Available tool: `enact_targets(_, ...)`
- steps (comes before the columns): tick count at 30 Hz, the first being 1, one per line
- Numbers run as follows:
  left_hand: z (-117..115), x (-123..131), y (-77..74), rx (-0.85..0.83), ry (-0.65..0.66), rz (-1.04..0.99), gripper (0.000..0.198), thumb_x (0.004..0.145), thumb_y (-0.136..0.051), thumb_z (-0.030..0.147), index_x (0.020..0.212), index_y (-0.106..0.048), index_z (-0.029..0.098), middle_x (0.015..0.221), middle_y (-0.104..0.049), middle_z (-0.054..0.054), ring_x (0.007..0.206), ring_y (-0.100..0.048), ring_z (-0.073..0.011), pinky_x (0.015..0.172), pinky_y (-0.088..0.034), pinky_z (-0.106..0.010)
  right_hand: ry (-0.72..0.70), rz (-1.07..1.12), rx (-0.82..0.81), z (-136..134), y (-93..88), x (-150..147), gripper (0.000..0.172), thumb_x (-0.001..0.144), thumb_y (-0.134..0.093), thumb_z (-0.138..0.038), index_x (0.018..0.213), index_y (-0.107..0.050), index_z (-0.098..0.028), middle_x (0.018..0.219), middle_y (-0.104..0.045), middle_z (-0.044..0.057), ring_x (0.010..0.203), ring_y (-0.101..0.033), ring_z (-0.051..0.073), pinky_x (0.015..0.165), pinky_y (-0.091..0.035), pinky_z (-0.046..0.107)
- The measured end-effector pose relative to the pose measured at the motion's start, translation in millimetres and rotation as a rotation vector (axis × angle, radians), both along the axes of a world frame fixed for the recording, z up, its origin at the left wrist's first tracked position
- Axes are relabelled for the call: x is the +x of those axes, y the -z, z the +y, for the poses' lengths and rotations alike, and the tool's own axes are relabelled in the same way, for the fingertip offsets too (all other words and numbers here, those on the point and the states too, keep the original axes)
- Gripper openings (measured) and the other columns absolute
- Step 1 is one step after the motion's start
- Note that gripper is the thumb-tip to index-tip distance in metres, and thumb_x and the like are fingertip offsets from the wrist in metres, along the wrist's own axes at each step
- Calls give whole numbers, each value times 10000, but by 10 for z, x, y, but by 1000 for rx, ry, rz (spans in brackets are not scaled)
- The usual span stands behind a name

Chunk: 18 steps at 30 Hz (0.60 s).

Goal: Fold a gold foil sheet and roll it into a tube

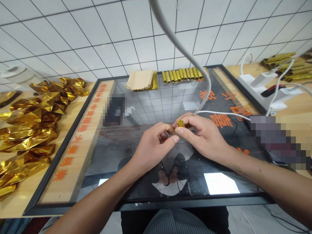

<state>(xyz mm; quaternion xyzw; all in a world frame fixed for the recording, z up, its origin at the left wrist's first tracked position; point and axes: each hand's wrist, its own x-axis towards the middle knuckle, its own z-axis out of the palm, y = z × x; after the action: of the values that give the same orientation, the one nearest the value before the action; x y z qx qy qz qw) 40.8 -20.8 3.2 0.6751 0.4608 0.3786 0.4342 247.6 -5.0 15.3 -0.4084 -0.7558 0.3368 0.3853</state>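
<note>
Over the middle of the glass-topped board, my two hands meet at the fingertips. Between the thumb and forefinger of my right hand [204,135] is a small piece of rolled or folded gold foil paper [180,123]; only its shiny end shows. My left hand [156,144] is closed, fingers curled and thumb pointing at the right hand's fingertips. Whatever its fingers may grip is hidden. Beyond the hands lie a stack of tan-backed gold foil sheets [139,80] and a row of several gold foil tubes [182,75].
Crumpled gold foil pieces [31,120] cover the left side. A white power strip [258,84] with cables stands at right, near more gold tubes [280,65] and a blurred phone [270,139]. A thick grey cable [180,45] hangs in front of the tiled wall.
</note>
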Motion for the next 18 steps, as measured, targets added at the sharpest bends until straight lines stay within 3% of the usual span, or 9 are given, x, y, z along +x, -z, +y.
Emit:
enact_targets(2,-2,-14,-30,-24,-69,-106,131,910,-755,289,1008,-696,223,847,-666,13,710,-592,-120,660,-488,-251,12,-82,33,-5,15,15,285,1084,-607,-452,899,-649,-239,833,-668,12,755,-579,179,705,-428,343)
enact_targets(5,-12,-10,-78,-10,-69,-196,180,901,-768,273,1063,-709,221,905,-694,-8,754,-623,-123,676,-515,-248,-12,-144,69,-14,36,23,260,1101,-582,-425,953,-679,-235,811,-671,1,729,-592,169,695,-421,336)
enact_targets(10,-27,20,-97,-17,-56,-222,167,915,-766,282,1065,-734,216,872,-704,-15,764,-640,-130,691,-537,-248,-61,-175,144,-14,45,4,199,1098,-576,-356,1005,-710,-243,907,-750,28,811,-675,193,736,-469,337)
enact_targets(18,-8,-35,-122,-28,-18,-220,81,942,-742,287,951,-755,207,801,-711,0,692,-609,-112,658,-518,-240,-95,-191,148,7,73,19,198,1094,-592,-356,1000,-730,-250,922,-756,33,806,-670,195,739,-475,349)
